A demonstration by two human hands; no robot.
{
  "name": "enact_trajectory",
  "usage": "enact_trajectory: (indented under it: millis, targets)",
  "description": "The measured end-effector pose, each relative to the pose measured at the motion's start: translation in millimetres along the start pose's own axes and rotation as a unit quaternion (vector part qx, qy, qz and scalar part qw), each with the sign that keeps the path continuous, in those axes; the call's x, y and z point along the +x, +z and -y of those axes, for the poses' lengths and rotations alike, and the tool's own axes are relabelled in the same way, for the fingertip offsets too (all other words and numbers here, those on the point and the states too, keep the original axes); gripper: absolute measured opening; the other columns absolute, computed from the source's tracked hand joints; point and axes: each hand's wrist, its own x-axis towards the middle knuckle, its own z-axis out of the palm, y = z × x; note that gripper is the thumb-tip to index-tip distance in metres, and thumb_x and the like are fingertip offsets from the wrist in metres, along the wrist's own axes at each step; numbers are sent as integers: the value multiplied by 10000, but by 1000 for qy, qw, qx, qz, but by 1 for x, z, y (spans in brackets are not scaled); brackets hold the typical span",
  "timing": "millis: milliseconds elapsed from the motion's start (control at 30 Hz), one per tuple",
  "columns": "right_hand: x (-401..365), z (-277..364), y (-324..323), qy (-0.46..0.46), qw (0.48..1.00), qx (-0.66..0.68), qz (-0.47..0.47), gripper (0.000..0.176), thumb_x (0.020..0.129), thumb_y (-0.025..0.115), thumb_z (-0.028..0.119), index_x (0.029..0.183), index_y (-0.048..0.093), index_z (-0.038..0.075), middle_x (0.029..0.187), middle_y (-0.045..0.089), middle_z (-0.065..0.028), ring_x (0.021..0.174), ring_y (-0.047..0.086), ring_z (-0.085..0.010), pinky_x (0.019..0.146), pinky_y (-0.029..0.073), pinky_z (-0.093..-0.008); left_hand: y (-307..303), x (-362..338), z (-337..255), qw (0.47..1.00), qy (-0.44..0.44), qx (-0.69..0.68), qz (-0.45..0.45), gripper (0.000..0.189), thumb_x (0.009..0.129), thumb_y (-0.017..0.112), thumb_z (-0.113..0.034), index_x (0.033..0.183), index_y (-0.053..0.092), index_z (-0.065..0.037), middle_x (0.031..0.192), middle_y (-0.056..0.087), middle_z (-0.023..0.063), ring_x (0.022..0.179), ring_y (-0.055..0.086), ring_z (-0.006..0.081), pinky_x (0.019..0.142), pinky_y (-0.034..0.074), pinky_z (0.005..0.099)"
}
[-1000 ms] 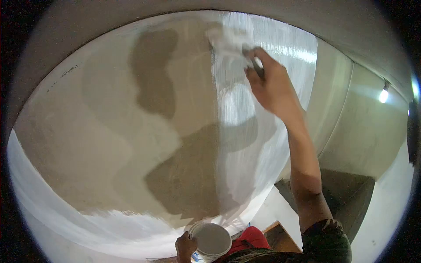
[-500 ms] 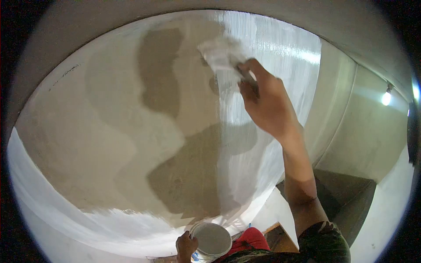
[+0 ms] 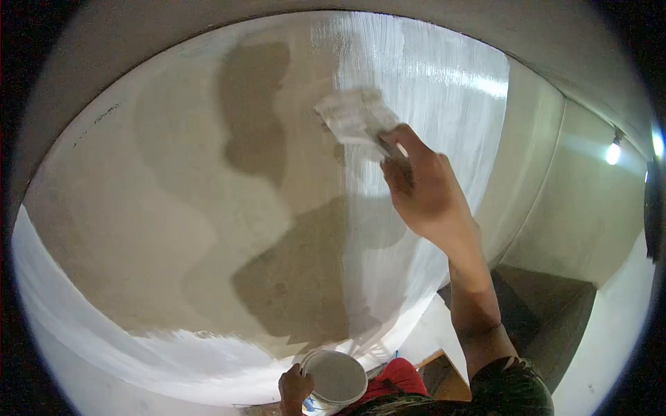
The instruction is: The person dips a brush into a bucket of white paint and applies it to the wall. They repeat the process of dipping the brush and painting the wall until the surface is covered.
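My right hand (image 3: pixel 423 187) is raised against a wall (image 3: pixel 173 208) and grips a wide paint brush (image 3: pixel 355 116) loaded with white paint. The brush bristles press on the wall at the left edge of a wet white painted strip (image 3: pixel 409 104). Left of the strip the wall is bare grey-brown plaster with darker damp patches. At the bottom of the view my left hand (image 3: pixel 294 388) holds a small white paint bucket (image 3: pixel 336 379) by its rim.
A white painted band (image 3: pixel 139 360) runs along the wall's lower part. To the right a corner leads to another plain wall (image 3: pixel 583 208) with a lit bulb (image 3: pixel 613 151). A red cloth (image 3: pixel 399 378) and a dark opening (image 3: pixel 541 319) lie below.
My right hand has drawn the brush downward along the left edge of the white strip, from near the top of the wall to about a quarter lower. The bucket hand stays put.
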Motion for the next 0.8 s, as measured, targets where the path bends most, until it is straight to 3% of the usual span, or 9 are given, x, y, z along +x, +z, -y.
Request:
enact_trajectory:
  millis: [67, 167, 300, 400, 467, 567, 633, 767, 800]
  targets:
    - [-9, 6, -13, 68, 998, 8, 8, 209, 871, 544, 29, 1076, 506, 29, 574, 493, -135, 484, 468, -175, 497, 386, -306, -4, -1, -4, 1000, 16, -11, -16, 271, 720, 602, -257, 850, 594, -20, 815, 649, 224, 796, 628, 410, 737, 501, 477]
    - [18, 1, -18, 8, 996, -21, -89, 207, 877, 546, 38, 1083, 525, 37, 560, 430, -85, 523, 355, -100, 490, 364, -283, -5, 0, -4, 1000, 15, -10, -5, 269, 719, 601, -260, 844, 593, -21, 801, 647, 223, 786, 626, 419, 726, 503, 482]
    - [77, -22, -9, -82, 980, -71, -164, 251, 864, 535, 22, 1115, 527, 32, 697, 594, -209, 608, 604, -334, 599, 462, -356, -2, -1, -4, 999, 26, -13, -14, 273, 714, 597, -255, 848, 594, -17, 803, 649, 222, 783, 626, 420, 729, 502, 482]
    - [64, -27, -1, -33, 992, -63, -104, 256, 858, 527, 22, 1114, 527, 26, 813, 622, -255, 759, 607, -445, 661, 478, -393, -3, -1, -4, 1000, 3, -8, -3, 295, 715, 600, -261, 873, 599, -12, 846, 654, 221, 821, 628, 410, 765, 501, 468]
    - [25, -21, -7, 4, 999, -41, -28, 260, 850, 518, 7, 1110, 533, 24, 826, 623, -262, 778, 599, -455, 666, 479, -399, -7, -1, -9, 999, -25, 5, 21, 330, 725, 603, -274, 921, 598, -9, 903, 656, 218, 876, 627, 393, 811, 494, 449]
    - [-20, -21, -12, 47, 997, -61, 21, 266, 844, 533, -2, 1109, 540, 25, 685, 595, -193, 618, 624, -325, 583, 452, -345, -2, 3, 0, 999, -8, -2, 37, 346, 732, 610, -292, 937, 598, -13, 942, 655, 214, 909, 623, 381, 831, 489, 439]
    - [-29, -16, -27, 150, 986, -4, 71, 267, 820, 530, 37, 1087, 527, 40, 695, 580, -271, 688, 596, -449, 625, 467, -470, -6, 3, -8, 999, -14, 4, 34, 345, 732, 613, -294, 933, 597, -15, 929, 655, 217, 900, 625, 381, 824, 490, 443]
    - [16, -14, -41, 64, 995, -45, -67, 242, 831, 543, 54, 1071, 533, 34, 703, 586, -262, 687, 606, -429, 616, 466, -440, -8, 3, -11, 999, -11, 3, 33, 340, 735, 617, -296, 927, 595, -16, 895, 654, 223, 886, 626, 379, 814, 489, 448]
    - [34, -21, -38, 10, 994, -38, -100, 243, 849, 549, 64, 1090, 536, 33, 652, 529, -153, 603, 489, -259, 558, 407, -347, -8, 2, -11, 999, -11, 4, 35, 340, 735, 617, -296, 927, 595, -16, 895, 654, 223, 886, 626, 379, 814, 489, 448]
